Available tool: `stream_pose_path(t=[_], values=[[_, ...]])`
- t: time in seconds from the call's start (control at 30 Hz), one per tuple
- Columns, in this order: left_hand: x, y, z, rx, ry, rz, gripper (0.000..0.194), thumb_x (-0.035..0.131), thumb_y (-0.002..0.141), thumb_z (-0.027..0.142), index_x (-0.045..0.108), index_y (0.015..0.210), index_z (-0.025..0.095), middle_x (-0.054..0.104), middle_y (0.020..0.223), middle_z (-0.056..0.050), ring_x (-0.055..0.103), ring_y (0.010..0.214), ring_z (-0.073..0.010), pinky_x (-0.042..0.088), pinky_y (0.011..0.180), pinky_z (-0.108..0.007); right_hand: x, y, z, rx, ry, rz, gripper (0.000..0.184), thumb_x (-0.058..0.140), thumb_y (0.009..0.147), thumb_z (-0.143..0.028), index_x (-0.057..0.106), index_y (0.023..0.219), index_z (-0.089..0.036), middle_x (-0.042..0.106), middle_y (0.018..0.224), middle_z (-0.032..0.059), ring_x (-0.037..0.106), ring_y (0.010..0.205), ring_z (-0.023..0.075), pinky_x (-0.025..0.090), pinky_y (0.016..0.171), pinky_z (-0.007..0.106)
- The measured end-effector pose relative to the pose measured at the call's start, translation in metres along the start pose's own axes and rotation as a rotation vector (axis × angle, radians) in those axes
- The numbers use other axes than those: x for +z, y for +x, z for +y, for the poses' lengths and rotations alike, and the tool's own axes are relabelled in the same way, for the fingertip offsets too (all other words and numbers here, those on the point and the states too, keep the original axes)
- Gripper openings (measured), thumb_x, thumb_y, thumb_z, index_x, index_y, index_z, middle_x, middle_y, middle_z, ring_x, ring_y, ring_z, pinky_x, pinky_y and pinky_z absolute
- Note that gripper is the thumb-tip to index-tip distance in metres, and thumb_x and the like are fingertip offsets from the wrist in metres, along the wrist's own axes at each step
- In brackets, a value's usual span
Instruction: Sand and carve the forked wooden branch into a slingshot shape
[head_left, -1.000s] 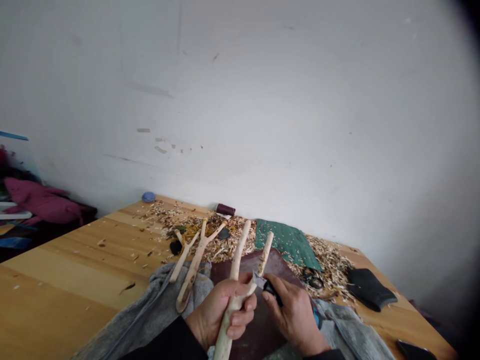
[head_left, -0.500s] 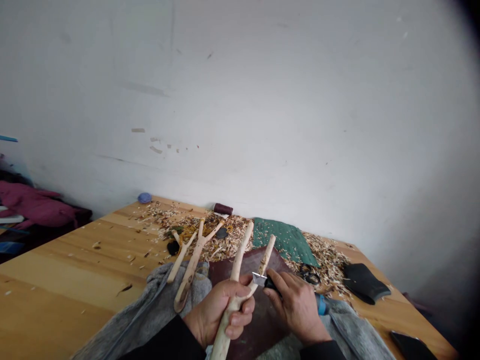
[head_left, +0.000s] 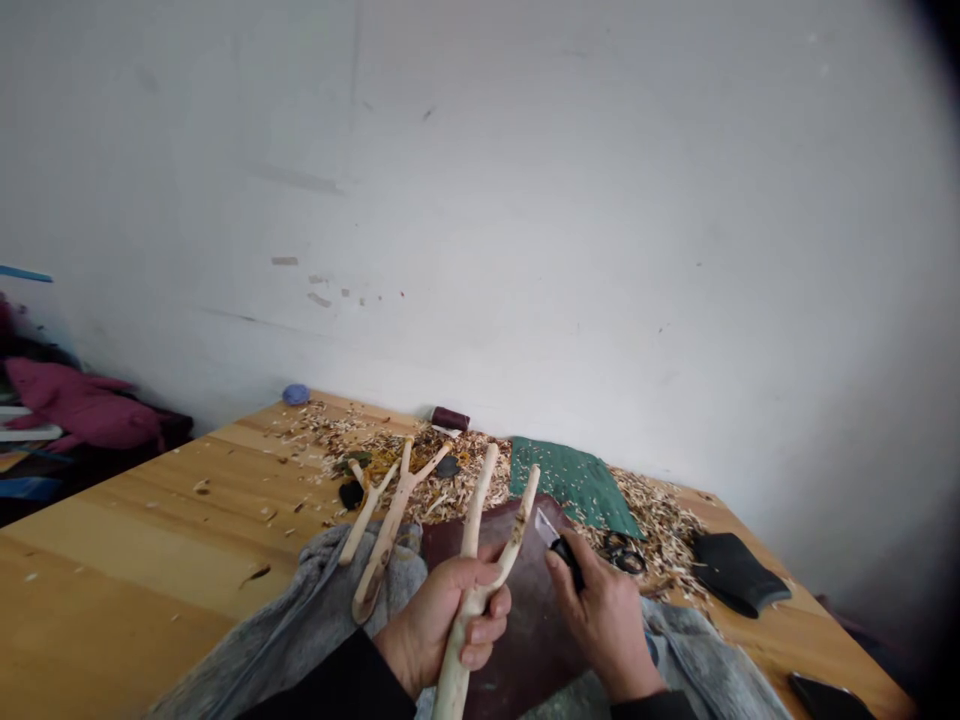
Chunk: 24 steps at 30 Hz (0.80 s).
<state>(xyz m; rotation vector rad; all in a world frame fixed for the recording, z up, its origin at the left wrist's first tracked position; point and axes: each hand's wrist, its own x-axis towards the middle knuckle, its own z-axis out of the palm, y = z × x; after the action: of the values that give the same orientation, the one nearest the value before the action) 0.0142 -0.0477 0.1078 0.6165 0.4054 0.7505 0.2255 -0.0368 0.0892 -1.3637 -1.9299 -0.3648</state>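
Observation:
My left hand (head_left: 450,615) is wrapped round a pale, peeled forked stick (head_left: 474,515) just below its fork, with both prongs pointing up and away from me. Brown knots mark the right prong. In my right hand (head_left: 604,605) is a knife (head_left: 561,550) with a black handle and a short bright blade, held to the right of that prong and apart from the wood. Under both hands lies a dark red-brown sheet (head_left: 517,640). Two more forked sticks, a larger one (head_left: 390,530) and a smaller one (head_left: 365,515), rest left of my left hand.
Wood shavings (head_left: 660,520) cover the table's far side, along with a green cloth (head_left: 574,485), scissors (head_left: 625,555) and a dark thread spool (head_left: 450,418). A black flat piece (head_left: 739,572) and a phone-like dark object (head_left: 825,697) lie right. Grey fabric (head_left: 300,610) drapes the near edge.
The knife blade has come off the right prong and moved to the right, with my right hand turning. The forked stick has rotated slightly in my left hand.

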Motion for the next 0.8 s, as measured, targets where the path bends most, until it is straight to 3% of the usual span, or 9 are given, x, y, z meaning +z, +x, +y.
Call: stream_pose_path(t=[0.2,0.33,0.67,0.8], values=[[0.005,0.004,-0.008,0.11,0.216,0.169,0.022,0.061,0.064,0.029,0.053,0.083,0.02,0.05,0.046,0.008,0.028,0.028,-0.0051,0.024,0.028,-0.017,-0.002,0.0,-0.027,-0.102,0.074,-0.187,0.041,0.037,0.098,-0.046,0.065,0.105,-0.018,0.074,0.079,0.0068,0.071,0.067,0.0188,0.046,0.058,0.023],[0.006,0.006,-0.016,0.152,0.342,0.273,0.015,0.059,0.06,0.029,0.046,0.064,0.021,0.042,0.035,0.008,0.027,0.024,-0.0061,0.025,0.026,-0.018,-0.001,0.0,-0.032,-0.105,0.048,-0.24,0.042,0.035,0.098,-0.047,0.066,0.103,-0.02,0.074,0.075,0.0051,0.07,0.063,0.0197,0.044,0.054,0.024],[0.007,0.008,-0.019,0.164,0.394,0.316,0.012,0.055,0.064,0.027,0.046,0.071,0.022,0.042,0.034,0.008,0.028,0.025,-0.0077,0.025,0.026,-0.017,0.009,-0.003,-0.024,-0.079,-0.119,-0.193,0.041,0.035,0.098,-0.046,0.065,0.108,-0.019,0.074,0.084,0.008,0.07,0.068,0.0189,0.043,0.057,0.024],[0.011,0.005,-0.018,0.083,0.299,0.258,0.015,0.06,0.065,0.028,0.049,0.073,0.021,0.045,0.042,0.008,0.027,0.027,-0.0053,0.023,0.027,-0.017,0.006,0.001,0.0,0.09,-0.297,-0.081,0.041,0.036,0.098,-0.044,0.068,0.102,-0.018,0.074,0.077,0.008,0.068,0.057,0.0193,0.039,0.048,0.024]])
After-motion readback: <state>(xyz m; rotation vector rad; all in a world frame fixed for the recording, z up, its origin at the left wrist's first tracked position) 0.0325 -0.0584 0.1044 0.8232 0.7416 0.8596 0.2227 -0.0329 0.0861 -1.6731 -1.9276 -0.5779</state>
